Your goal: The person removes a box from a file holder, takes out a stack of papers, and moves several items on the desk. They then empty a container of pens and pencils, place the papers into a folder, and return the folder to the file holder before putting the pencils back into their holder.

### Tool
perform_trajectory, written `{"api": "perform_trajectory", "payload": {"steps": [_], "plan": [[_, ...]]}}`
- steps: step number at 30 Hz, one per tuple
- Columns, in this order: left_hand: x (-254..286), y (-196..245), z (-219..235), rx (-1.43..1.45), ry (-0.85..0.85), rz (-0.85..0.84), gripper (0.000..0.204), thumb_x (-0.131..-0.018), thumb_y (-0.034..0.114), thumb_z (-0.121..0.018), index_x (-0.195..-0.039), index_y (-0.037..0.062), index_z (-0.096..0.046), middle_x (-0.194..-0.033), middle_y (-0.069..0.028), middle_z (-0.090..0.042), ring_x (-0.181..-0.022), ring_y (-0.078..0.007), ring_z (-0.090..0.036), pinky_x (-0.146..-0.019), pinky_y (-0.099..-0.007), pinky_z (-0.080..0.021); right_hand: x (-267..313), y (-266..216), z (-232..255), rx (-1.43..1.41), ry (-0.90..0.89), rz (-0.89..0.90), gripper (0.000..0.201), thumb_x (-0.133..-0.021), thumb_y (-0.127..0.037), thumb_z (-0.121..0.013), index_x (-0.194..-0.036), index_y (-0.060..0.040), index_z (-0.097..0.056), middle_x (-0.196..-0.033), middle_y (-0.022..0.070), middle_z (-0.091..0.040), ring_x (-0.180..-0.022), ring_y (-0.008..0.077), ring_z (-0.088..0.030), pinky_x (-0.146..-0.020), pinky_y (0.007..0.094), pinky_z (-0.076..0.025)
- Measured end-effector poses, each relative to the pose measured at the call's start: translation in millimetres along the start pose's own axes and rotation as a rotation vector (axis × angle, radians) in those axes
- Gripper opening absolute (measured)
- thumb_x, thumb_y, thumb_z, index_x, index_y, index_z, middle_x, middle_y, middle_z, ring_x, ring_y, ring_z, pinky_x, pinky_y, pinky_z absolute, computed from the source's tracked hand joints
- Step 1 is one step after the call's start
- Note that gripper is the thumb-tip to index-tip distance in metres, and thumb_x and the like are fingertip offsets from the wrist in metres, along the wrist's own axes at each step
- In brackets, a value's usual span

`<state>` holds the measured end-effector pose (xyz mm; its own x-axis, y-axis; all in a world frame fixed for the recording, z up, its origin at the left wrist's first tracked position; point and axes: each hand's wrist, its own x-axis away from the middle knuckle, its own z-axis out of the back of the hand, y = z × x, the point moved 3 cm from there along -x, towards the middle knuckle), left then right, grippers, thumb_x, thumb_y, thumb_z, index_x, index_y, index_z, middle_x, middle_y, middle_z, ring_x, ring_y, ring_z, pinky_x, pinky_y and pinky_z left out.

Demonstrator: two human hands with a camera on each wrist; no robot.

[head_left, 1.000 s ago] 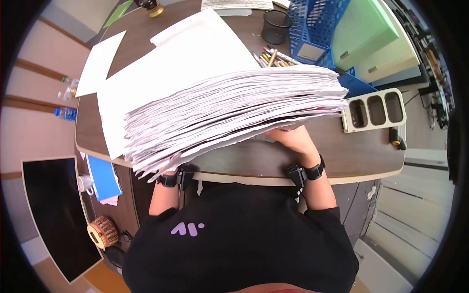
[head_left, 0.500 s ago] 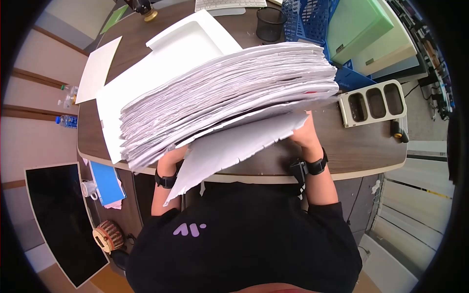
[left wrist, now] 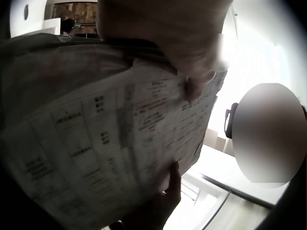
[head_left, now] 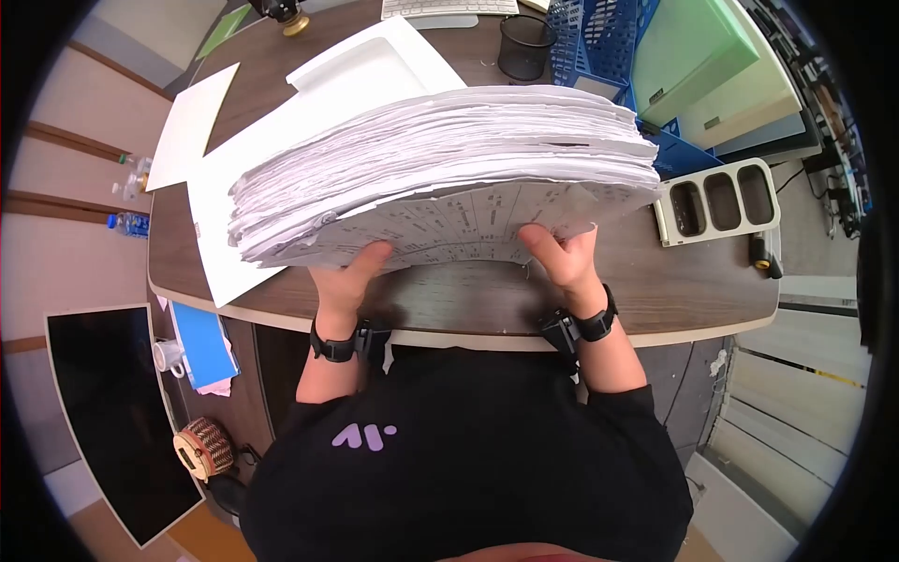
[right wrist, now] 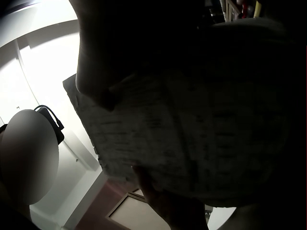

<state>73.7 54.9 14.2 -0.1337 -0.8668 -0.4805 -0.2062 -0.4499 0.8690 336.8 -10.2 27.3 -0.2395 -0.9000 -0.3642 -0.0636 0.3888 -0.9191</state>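
Note:
A thick stack of papers (head_left: 449, 140) stands on its side above the desk, bowed, with its page edges facing up. Its near face shows printed tables, also visible in the left wrist view as a printed sheet (left wrist: 110, 139). My left hand (head_left: 345, 281) grips the lower left part, thumb against the printed face and fingers hidden behind it. The right hand (head_left: 567, 260) grips the right part likewise, its thumb pressed on the same face. In the dark right wrist view, the right hand (right wrist: 108, 57) and stack are mostly in shadow.
Behind the stack lies a white box lid (head_left: 365, 80), with a white sheet (head_left: 192, 122) to its left. A black mesh pen cup (head_left: 526, 47), blue file rack (head_left: 595, 47), green folders (head_left: 698, 56) and a compartment tray (head_left: 719, 201) stand at the right.
The stack has risen and tipped so its printed face shows. A sheet that sagged loose toward me half a second ago now lies against the stack, and both thumbs are on the near face.

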Motion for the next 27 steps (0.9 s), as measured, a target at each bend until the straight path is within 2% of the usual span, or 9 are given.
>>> {"api": "perform_trajectory", "payload": {"steps": [2, 8, 10, 12, 16, 19, 22, 26, 27], "plan": [[2, -4, -1, 0.118, 0.017, 0.041, 0.058, -0.077, 0.010, -0.087, -0.126, -0.0010, -0.059, -0.113, -0.0094, -0.066, -0.100, -0.0200, -0.062, -0.089, -0.0340, -0.052, 0, 1, -4, 0.030, 0.012, 0.023, 0.055, -0.076, -0.010, -0.077, -0.126, 0.0035, -0.056, -0.117, 0.0118, -0.063, -0.107, 0.0215, -0.059, -0.093, 0.0348, -0.047], [-3, -1, 2, -0.230, -0.065, -0.067, 0.056, -0.072, 0.009, -0.090, -0.121, -0.0002, -0.064, -0.111, -0.0076, -0.068, -0.099, -0.0197, -0.063, -0.087, -0.0342, -0.051, 0, 12, 5, -0.022, -0.005, 0.093, 0.059, -0.078, -0.022, -0.083, -0.125, 0.0029, -0.057, -0.115, 0.0100, -0.065, -0.105, 0.0200, -0.060, -0.091, 0.0345, -0.049], [-3, -1, 1, -0.212, -0.046, -0.070, 0.055, -0.070, 0.010, -0.091, -0.118, -0.0001, -0.066, -0.109, -0.0070, -0.069, -0.098, -0.0192, -0.063, -0.086, -0.0339, -0.052, 4, 19, 7, 0.133, 0.017, 0.083, 0.070, -0.082, -0.045, -0.078, -0.127, 0.0037, -0.056, -0.116, 0.0096, -0.064, -0.107, 0.0207, -0.059, -0.093, 0.0357, -0.047], [-2, -2, -3, -0.156, -0.004, -0.084, 0.053, -0.070, 0.010, -0.091, -0.116, -0.0004, -0.067, -0.108, -0.0070, -0.070, -0.096, -0.0191, -0.064, -0.085, -0.0334, -0.052, 8, 25, 9, 0.240, 0.056, 0.172, 0.070, -0.084, -0.052, -0.078, -0.122, 0.0034, -0.059, -0.112, 0.0084, -0.066, -0.104, 0.0206, -0.060, -0.092, 0.0358, -0.048], [-3, 2, -8, -0.229, 0.006, -0.163, 0.046, -0.071, 0.009, -0.091, -0.111, -0.0006, -0.069, -0.104, -0.0069, -0.071, -0.093, -0.0195, -0.065, -0.082, -0.0327, -0.053, 4, 17, -3, 0.270, 0.195, 0.356, 0.056, -0.085, -0.048, -0.079, -0.109, 0.0018, -0.069, -0.102, 0.0068, -0.072, -0.096, 0.0205, -0.065, -0.089, 0.0347, -0.050], [-4, 4, -6, -0.187, -0.044, -0.104, 0.044, -0.072, 0.011, -0.090, -0.110, 0.0000, -0.070, -0.102, -0.0071, -0.072, -0.093, -0.0187, -0.066, -0.081, -0.0317, -0.053, 8, 23, 7, 0.264, 0.160, 0.333, 0.063, -0.085, -0.048, -0.079, -0.118, 0.0035, -0.064, -0.112, 0.0102, -0.069, -0.103, 0.0220, -0.063, -0.092, 0.0365, -0.049], [-2, 2, -4, 0.007, -0.012, -0.086, 0.042, -0.074, 0.012, -0.089, -0.109, 0.0003, -0.070, -0.101, -0.0057, -0.072, -0.093, -0.0172, -0.065, -0.081, -0.0296, -0.053, 7, 27, 15, 0.142, 0.108, 0.336, 0.069, -0.086, -0.046, -0.079, -0.127, 0.0058, -0.058, -0.121, 0.0139, -0.064, -0.109, 0.0236, -0.060, -0.094, 0.0382, -0.048], [1, 5, -14, -0.252, -0.034, -0.134, 0.038, -0.076, 0.011, -0.087, -0.109, -0.0005, -0.072, -0.102, -0.0072, -0.075, -0.093, -0.0194, -0.070, -0.085, -0.0331, -0.055, 5, 23, 2, 0.212, 0.178, 0.380, 0.066, -0.088, -0.040, -0.077, -0.128, 0.0069, -0.055, -0.124, 0.0151, -0.062, -0.111, 0.0228, -0.058, -0.094, 0.0372, -0.048], [-1, 9, -18, -0.392, -0.032, -0.230, 0.037, -0.076, 0.007, -0.087, -0.109, -0.0005, -0.073, -0.103, -0.0078, -0.076, -0.094, -0.0207, -0.072, -0.083, -0.0333, -0.057, 2, 21, 1, 0.264, 0.195, 0.348, 0.063, -0.089, -0.038, -0.076, -0.128, 0.0068, -0.055, -0.124, 0.0148, -0.062, -0.111, 0.0222, -0.058, -0.095, 0.0366, -0.047]]}}
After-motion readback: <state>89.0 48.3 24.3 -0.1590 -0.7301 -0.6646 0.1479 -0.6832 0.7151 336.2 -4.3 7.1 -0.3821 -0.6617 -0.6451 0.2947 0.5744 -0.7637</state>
